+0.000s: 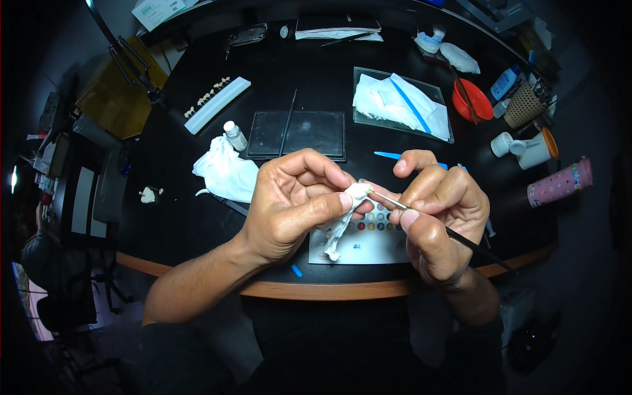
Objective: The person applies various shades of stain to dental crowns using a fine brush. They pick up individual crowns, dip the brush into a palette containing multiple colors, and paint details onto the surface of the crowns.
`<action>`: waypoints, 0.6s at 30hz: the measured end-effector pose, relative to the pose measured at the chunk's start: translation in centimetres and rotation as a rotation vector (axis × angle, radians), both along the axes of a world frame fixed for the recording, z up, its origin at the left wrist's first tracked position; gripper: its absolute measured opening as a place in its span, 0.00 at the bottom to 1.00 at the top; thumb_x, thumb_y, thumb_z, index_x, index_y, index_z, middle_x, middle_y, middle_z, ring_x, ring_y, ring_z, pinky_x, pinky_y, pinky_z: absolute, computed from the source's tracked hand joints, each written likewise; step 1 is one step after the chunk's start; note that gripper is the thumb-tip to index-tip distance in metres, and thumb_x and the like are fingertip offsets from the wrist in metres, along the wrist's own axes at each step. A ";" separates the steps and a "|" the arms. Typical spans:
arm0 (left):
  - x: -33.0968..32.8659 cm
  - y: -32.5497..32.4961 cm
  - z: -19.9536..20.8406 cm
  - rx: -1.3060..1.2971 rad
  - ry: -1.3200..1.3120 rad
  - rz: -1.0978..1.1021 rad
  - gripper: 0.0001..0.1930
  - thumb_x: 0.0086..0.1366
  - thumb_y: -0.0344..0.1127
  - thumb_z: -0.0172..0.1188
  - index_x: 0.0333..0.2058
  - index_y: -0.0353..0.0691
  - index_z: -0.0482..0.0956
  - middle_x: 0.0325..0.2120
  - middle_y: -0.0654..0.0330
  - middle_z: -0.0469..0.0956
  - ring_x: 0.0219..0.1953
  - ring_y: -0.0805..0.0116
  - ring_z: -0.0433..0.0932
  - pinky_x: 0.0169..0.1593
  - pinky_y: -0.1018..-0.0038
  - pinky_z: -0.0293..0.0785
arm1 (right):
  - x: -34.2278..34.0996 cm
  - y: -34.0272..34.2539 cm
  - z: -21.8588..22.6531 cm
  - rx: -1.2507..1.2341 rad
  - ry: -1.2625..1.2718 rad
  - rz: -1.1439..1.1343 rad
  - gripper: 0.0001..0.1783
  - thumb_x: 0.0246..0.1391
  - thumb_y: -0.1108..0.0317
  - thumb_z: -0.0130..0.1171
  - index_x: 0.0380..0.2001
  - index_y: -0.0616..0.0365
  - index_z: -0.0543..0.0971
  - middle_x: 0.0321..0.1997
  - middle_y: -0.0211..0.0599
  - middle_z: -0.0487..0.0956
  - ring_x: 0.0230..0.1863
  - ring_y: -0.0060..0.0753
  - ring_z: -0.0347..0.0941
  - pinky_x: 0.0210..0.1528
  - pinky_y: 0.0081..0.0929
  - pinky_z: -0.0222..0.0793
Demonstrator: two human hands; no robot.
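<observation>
Near edge: a wooden band (322, 290) rims the table (191, 230); just in from it lies a small blue piece (297, 270).
Dotted sheet: a white sheet (359, 255) with coloured dots lies by the middle of the near edge, partly hidden beneath the hands.
White tissue: the crumpled tissue (337, 234) is held above that sheet, its loose end hanging down.
Left grip: the left hand (293, 207) has thumb and fingertips pinched closed on the tissue's upper end; whether something small sits inside, I cannot tell.
Right grip: the right hand (442, 207) pinches a thin tool (474, 245), dark-handled with a metal front, between thumb and fingers; its tip meets the tissue at the left fingertips.
Left side: a white cloth (227, 171) lies beside a small white-capped bottle (235, 136); pale fragments (150, 195) sit near the left edge.
Right side: a pink patterned bottle (559, 184) lies by the right edge.
Middle: 1 dark stick (288, 125) crosses a black slab (260, 135); right of it, a glass plate (361, 118) bears white papers (378, 99).
Toward the far right corner: a red bowl (487, 105) stands near a woven cup (523, 105).
Far edge: a stack of papers (339, 29).
</observation>
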State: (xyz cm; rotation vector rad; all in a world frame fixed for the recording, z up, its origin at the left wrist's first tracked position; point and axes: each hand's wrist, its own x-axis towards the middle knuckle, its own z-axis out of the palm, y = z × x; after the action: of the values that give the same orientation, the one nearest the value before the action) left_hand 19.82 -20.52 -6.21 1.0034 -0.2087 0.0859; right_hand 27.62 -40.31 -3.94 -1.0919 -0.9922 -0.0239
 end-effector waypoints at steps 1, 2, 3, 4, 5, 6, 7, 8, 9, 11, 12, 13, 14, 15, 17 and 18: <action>0.0 0.0 0.0 0.001 0.000 0.001 0.08 0.66 0.21 0.61 0.43 0.33 0.75 0.40 0.44 0.83 0.43 0.60 0.88 0.51 0.65 0.87 | 0.0 0.0 0.0 0.001 0.000 0.001 0.10 0.44 0.87 0.60 0.26 0.58 0.75 0.23 0.37 0.80 0.32 0.23 0.77 0.62 0.44 0.72; 0.0 0.0 0.0 0.005 -0.004 0.002 0.08 0.66 0.21 0.60 0.43 0.33 0.75 0.40 0.45 0.83 0.43 0.60 0.88 0.51 0.65 0.87 | 0.0 0.1 0.1 -0.006 -0.007 -0.001 0.11 0.44 0.87 0.59 0.26 0.58 0.75 0.23 0.37 0.80 0.34 0.24 0.77 0.62 0.45 0.73; 0.0 0.0 0.0 0.009 -0.007 0.003 0.08 0.66 0.21 0.60 0.42 0.33 0.75 0.40 0.45 0.83 0.43 0.60 0.88 0.51 0.65 0.87 | 0.0 0.1 0.2 -0.012 -0.014 -0.004 0.11 0.44 0.87 0.59 0.26 0.58 0.75 0.23 0.37 0.80 0.35 0.25 0.77 0.62 0.45 0.74; 0.1 0.0 -0.1 0.009 -0.008 0.004 0.08 0.66 0.21 0.60 0.42 0.33 0.75 0.40 0.45 0.83 0.43 0.60 0.88 0.51 0.65 0.87 | -0.2 0.1 0.3 -0.012 -0.014 -0.003 0.11 0.44 0.87 0.59 0.26 0.58 0.75 0.23 0.37 0.80 0.35 0.25 0.77 0.62 0.45 0.74; 0.1 0.1 -0.2 0.012 -0.012 0.007 0.08 0.65 0.20 0.61 0.42 0.33 0.75 0.39 0.45 0.83 0.43 0.60 0.88 0.51 0.65 0.87 | -0.4 0.2 0.4 -0.003 0.038 -0.004 0.11 0.44 0.87 0.58 0.26 0.59 0.75 0.22 0.37 0.79 0.36 0.26 0.77 0.62 0.46 0.75; 0.1 0.1 -0.3 0.015 -0.016 0.010 0.08 0.65 0.20 0.61 0.42 0.33 0.75 0.39 0.45 0.83 0.43 0.60 0.88 0.51 0.65 0.87 | -0.6 0.2 0.5 0.006 0.091 -0.005 0.10 0.44 0.87 0.57 0.27 0.59 0.75 0.22 0.36 0.79 0.36 0.27 0.77 0.62 0.46 0.75; 0.1 0.1 -0.2 0.014 -0.016 0.010 0.08 0.65 0.20 0.61 0.42 0.33 0.75 0.39 0.45 0.83 0.43 0.60 0.88 0.51 0.65 0.87 | -1.0 0.2 0.7 0.005 0.091 -0.005 0.10 0.44 0.87 0.57 0.27 0.59 0.75 0.22 0.36 0.79 0.36 0.27 0.77 0.62 0.46 0.75; 0.0 0.0 -0.2 0.030 -0.015 0.027 0.09 0.64 0.19 0.62 0.42 0.33 0.75 0.39 0.45 0.83 0.43 0.60 0.88 0.50 0.66 0.87 | -1.5 0.2 1.0 0.013 0.241 0.009 0.10 0.44 0.87 0.56 0.27 0.59 0.74 0.21 0.36 0.78 0.35 0.26 0.77 0.62 0.47 0.75; 0.0 0.0 -0.1 0.047 -0.013 0.043 0.10 0.63 0.18 0.62 0.41 0.33 0.75 0.38 0.46 0.83 0.43 0.60 0.88 0.49 0.67 0.87 | -1.7 0.1 1.1 0.021 0.392 0.023 0.10 0.44 0.86 0.55 0.27 0.58 0.74 0.21 0.35 0.78 0.33 0.24 0.76 0.62 0.47 0.75; 0.0 -0.1 -0.1 0.066 -0.029 0.053 0.10 0.62 0.17 0.63 0.41 0.34 0.75 0.38 0.46 0.83 0.43 0.60 0.88 0.48 0.69 0.87 | -1.3 0.0 0.8 0.027 0.371 0.023 0.09 0.44 0.85 0.53 0.27 0.58 0.73 0.20 0.35 0.77 0.31 0.23 0.75 0.62 0.47 0.74; 0.1 -0.1 -0.1 0.087 -0.046 0.063 0.11 0.60 0.15 0.63 0.40 0.34 0.75 0.38 0.46 0.83 0.44 0.60 0.88 0.47 0.70 0.87 | -1.1 -0.1 0.7 0.035 0.350 0.024 0.09 0.43 0.84 0.52 0.26 0.57 0.73 0.20 0.35 0.77 0.28 0.21 0.74 0.62 0.48 0.74; 0.1 -0.1 0.0 0.085 -0.045 0.062 0.11 0.60 0.15 0.63 0.40 0.34 0.75 0.38 0.46 0.83 0.44 0.60 0.88 0.47 0.70 0.87 | -0.9 -0.1 0.5 0.034 0.350 0.023 0.09 0.43 0.84 0.52 0.26 0.57 0.73 0.20 0.35 0.77 0.28 0.21 0.74 0.62 0.48 0.74; 0.0 -0.1 0.0 0.086 -0.044 0.063 0.12 0.60 0.15 0.63 0.39 0.34 0.74 0.38 0.47 0.83 0.43 0.61 0.88 0.46 0.71 0.87 | -0.8 -0.1 0.5 0.036 0.350 0.027 0.09 0.42 0.84 0.52 0.26 0.57 0.72 0.19 0.35 0.76 0.26 0.20 0.73 0.62 0.48 0.73; 0.0 -0.2 0.0 0.088 -0.044 0.065 0.13 0.59 0.14 0.63 0.39 0.34 0.74 0.37 0.47 0.83 0.43 0.62 0.88 0.45 0.73 0.87 | -0.8 -0.1 0.4 0.039 0.350 0.031 0.09 0.42 0.84 0.52 0.26 0.56 0.72 0.18 0.35 0.76 0.24 0.18 0.71 0.63 0.48 0.72; 0.1 -0.2 -0.1 0.071 -0.046 0.058 0.13 0.59 0.13 0.64 0.39 0.35 0.74 0.37 0.47 0.83 0.42 0.63 0.88 0.44 0.74 0.87 | -0.8 0.0 0.3 0.044 0.362 0.039 0.09 0.42 0.84 0.52 0.26 0.56 0.73 0.17 0.35 0.76 0.23 0.18 0.71 0.62 0.48 0.72; 0.1 -0.2 -0.1 0.055 -0.049 0.051 0.13 0.58 0.13 0.64 0.39 0.35 0.74 0.37 0.47 0.83 0.41 0.65 0.88 0.43 0.75 0.87 | -0.8 0.0 0.2 0.051 0.374 0.048 0.10 0.42 0.84 0.52 0.26 0.56 0.73 0.17 0.35 0.76 0.22 0.17 0.71 0.62 0.48 0.72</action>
State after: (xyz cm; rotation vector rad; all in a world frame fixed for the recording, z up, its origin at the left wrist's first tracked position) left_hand 19.89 -20.68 -6.34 1.0627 -0.2307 0.1521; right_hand 26.87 -40.32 -3.71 -0.9812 -0.6772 0.1873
